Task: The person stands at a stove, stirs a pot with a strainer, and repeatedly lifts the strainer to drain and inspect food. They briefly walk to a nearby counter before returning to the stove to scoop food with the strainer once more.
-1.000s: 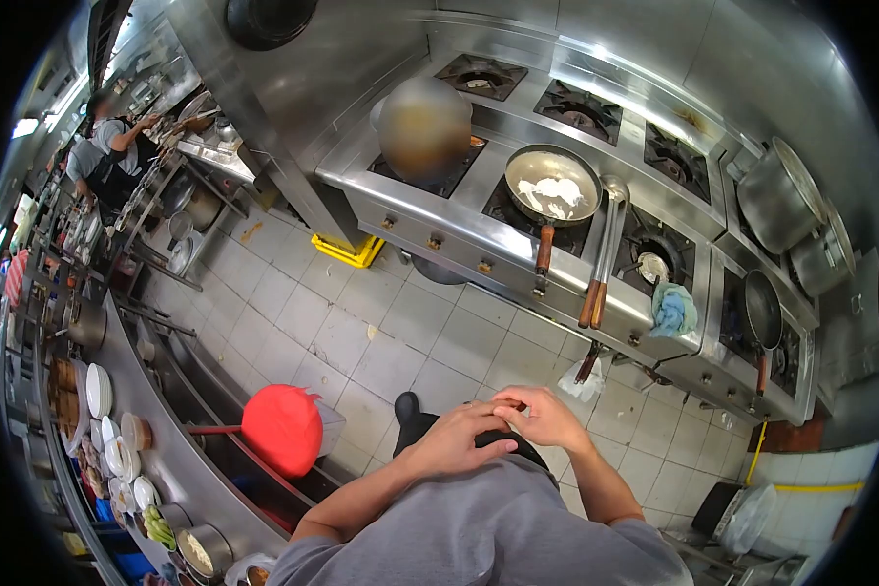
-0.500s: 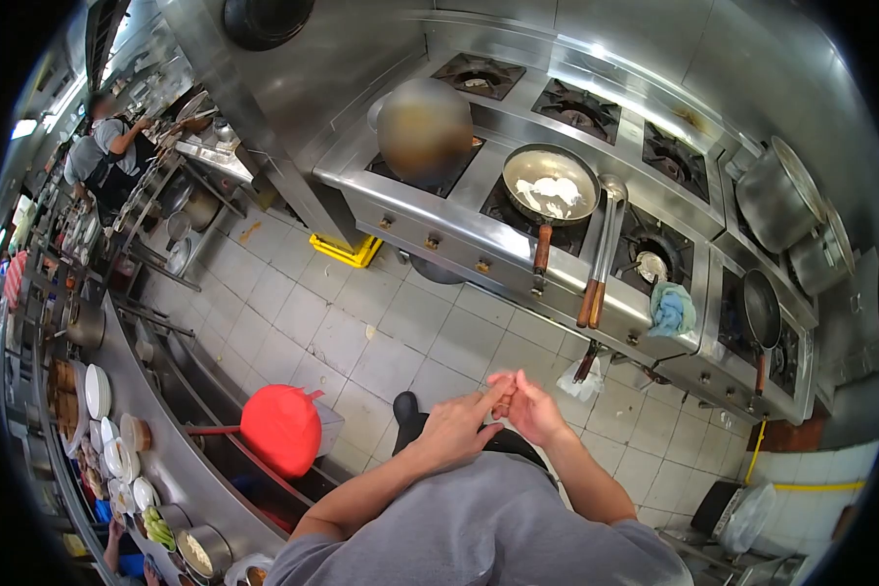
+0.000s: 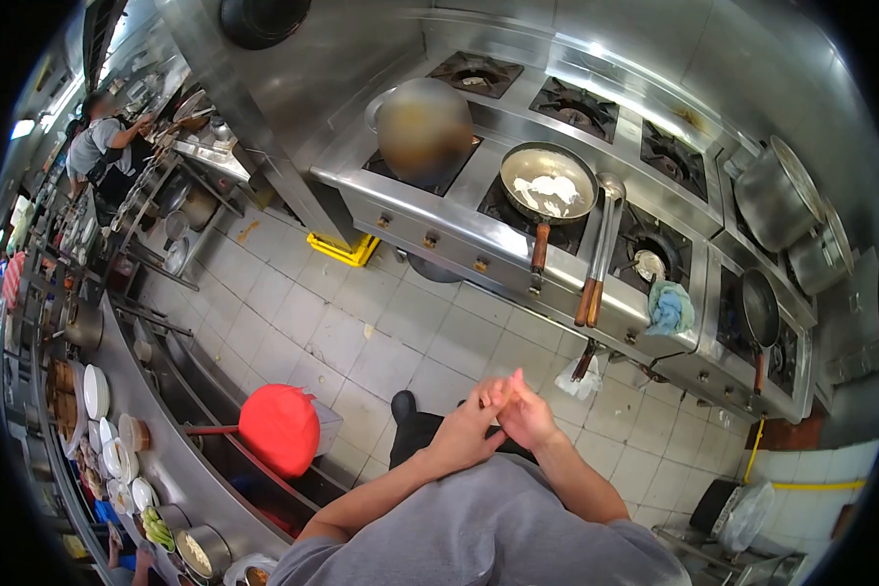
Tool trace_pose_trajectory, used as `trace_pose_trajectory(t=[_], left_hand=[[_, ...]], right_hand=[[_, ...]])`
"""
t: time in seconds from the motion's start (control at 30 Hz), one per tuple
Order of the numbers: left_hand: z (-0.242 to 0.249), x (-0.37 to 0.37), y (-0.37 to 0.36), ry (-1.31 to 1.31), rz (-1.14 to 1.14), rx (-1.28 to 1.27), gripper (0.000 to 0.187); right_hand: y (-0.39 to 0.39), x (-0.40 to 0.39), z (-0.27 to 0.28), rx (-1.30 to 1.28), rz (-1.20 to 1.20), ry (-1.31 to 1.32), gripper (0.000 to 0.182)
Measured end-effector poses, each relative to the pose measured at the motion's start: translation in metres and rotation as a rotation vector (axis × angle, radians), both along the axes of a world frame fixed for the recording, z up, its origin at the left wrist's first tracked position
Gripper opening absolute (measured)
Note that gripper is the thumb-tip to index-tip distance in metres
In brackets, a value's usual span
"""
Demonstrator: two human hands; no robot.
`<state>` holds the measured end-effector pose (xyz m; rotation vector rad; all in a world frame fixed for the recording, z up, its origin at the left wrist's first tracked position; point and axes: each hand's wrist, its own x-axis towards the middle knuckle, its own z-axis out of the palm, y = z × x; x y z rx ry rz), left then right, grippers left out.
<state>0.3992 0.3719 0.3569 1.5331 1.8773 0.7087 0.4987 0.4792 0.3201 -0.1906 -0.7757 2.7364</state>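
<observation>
My left hand [image 3: 464,432] and my right hand [image 3: 527,418] meet in front of my waist, over the tiled floor. The fingers of my left hand curl against the fingers of my right hand, which point up and away from me. No tool or food shows in either hand; a small thing between the fingers could be hidden. Beyond them, on the stove [image 3: 430,217], a frying pan [image 3: 549,183] with a wooden handle holds a white, patchy substance. Two long-handled utensils [image 3: 601,249] lie beside the pan.
A blurred round vessel [image 3: 425,132] sits on the left burner. A cloth [image 3: 670,308] lies at the stove's front edge. Pots [image 3: 779,195] and a small pan [image 3: 758,308] stand right. At left are a red round object [image 3: 280,431] and a counter with dishes [image 3: 98,391]. Another person [image 3: 103,146] works far left.
My left hand's fingers have gone from stretched across my right hand to curled around its fingers. At far left, the other person has shifted slightly. The pans stay in place.
</observation>
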Motion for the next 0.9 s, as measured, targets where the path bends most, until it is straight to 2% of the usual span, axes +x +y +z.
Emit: trace_pose_trajectory(t=[0.07,0.17,0.27,0.37,0.5,0.6,0.7,0.8,0.9], left_hand=[[0.007,-0.008,0.002,-0.088,0.005,0.151,0.078],[0.001,-0.022,0.002,-0.148,0.088,0.364,0.079],[0.001,-0.031,0.006,-0.184,0.215,0.441,0.078],[0.002,-0.029,0.007,-0.182,0.280,0.478,0.073],[-0.006,-0.023,0.005,-0.070,0.284,0.598,0.065],[-0.014,-0.014,0.005,-0.035,0.305,0.641,0.063],[-0.014,-0.015,0.000,0.082,0.072,0.651,0.064],[0.001,-0.014,-0.002,0.145,-0.078,0.660,0.065],[0.011,-0.012,-0.009,0.083,-0.167,0.558,0.065]], right_hand=[[-0.002,-0.004,0.010,0.076,-0.076,-0.120,0.055],[0.001,0.000,0.007,-0.063,-0.070,-0.213,0.055],[-0.007,0.001,0.002,-0.213,0.041,-0.081,0.057],[-0.025,-0.003,0.016,-0.311,0.050,-0.037,0.061],[-0.027,-0.002,0.022,-0.256,0.182,0.014,0.062],[-0.041,0.001,-0.010,-0.277,0.214,0.132,0.059],[-0.035,0.008,-0.019,-0.221,0.267,0.117,0.053],[-0.031,0.017,-0.026,0.048,0.310,-0.030,0.049],[-0.031,0.021,-0.021,0.007,0.351,-0.056,0.047]])
